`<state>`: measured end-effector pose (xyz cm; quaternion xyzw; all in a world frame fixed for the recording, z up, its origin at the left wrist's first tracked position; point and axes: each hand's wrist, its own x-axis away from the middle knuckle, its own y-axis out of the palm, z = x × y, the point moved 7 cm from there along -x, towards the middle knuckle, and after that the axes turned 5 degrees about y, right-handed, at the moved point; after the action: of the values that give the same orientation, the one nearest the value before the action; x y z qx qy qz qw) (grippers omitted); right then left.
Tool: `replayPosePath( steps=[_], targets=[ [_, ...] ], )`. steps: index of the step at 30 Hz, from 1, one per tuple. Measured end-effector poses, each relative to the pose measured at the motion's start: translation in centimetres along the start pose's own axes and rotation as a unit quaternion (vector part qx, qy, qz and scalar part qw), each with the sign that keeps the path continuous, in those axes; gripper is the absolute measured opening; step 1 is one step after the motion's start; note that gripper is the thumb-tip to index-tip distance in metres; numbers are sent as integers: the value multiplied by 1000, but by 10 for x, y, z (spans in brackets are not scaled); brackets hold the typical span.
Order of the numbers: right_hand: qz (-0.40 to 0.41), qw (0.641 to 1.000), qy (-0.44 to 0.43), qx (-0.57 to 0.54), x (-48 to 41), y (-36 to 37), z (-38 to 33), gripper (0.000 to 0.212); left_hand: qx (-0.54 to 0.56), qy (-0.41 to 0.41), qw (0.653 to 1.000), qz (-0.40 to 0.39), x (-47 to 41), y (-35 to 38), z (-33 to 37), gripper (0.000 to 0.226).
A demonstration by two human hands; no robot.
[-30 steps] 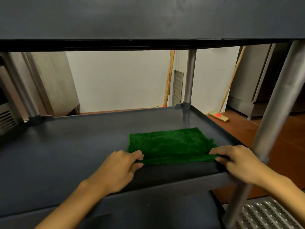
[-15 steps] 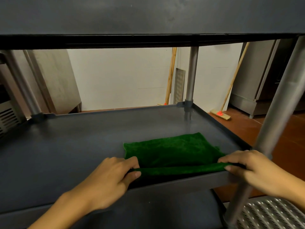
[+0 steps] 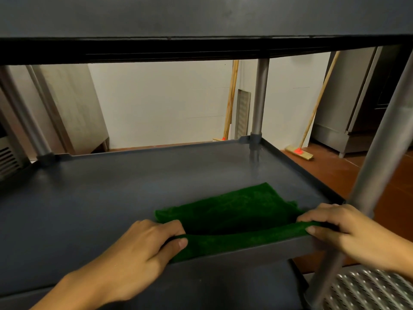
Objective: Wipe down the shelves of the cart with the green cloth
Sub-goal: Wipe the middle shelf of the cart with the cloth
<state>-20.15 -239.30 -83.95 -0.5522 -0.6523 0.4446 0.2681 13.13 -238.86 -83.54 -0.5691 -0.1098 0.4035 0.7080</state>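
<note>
The cloth [image 3: 234, 211] lies at the shelf's [image 3: 111, 193] near right edge, draped over its lip. The left hand [image 3: 143, 249] and right hand [image 3: 342, 229] each pinch a near corner. It looks soft, light and limp, so it is best held there.

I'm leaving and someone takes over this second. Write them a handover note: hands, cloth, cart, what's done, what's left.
Left hand: grips the cloth at its near left corner.
Right hand: pinches its near right corner.
Cloth: spread on the right front of the middle shelf, with its near edge lying over the front rim.
Done: cannot tell what has been wiped; no marks show on the shelf.
Left: wipe across this shelf, then probably the lower shelf and the top shelf.
</note>
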Motion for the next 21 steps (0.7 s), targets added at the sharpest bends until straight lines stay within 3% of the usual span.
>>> replayPosePath(
  steps=[7,12,15,21],
  targets=[
    [-1,999,-21,-33,-8,12,3,26,-1,3,1000,-6,3,3,-3,32],
    [-60,998,-25,7,-29,-2,-7,16,-59,-15,998,-18,-30,-15,-14,35],
    [-19,999,-30,36,-55,-35,-14,12,-89,-35,995,11,-63,-44,-30,29],
    [47,996,23,66,-153,-78,-10,16,4,-154,985,74,-142,-82,-95,22]
  ],
)
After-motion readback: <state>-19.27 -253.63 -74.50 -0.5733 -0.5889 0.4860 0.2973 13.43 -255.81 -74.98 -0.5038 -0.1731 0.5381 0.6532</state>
